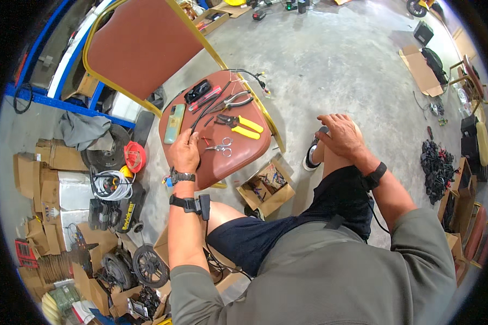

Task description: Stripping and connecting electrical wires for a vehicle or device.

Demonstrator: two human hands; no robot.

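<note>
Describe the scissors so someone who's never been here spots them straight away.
Find the big brown chair at upper left. On its seat, right of the left hand and just below the yellow-handled pliers, lie the scissors. Unlike those pliers, they're silver all over.

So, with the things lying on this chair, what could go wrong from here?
The yellow-handled wire stripper lies near the edge of the brown padded seat, so a knock might drop it. The silver metal scissors lie just beside the left grip and could scratch it. Pulling the thin black cable there might drag nearby tools.
</note>
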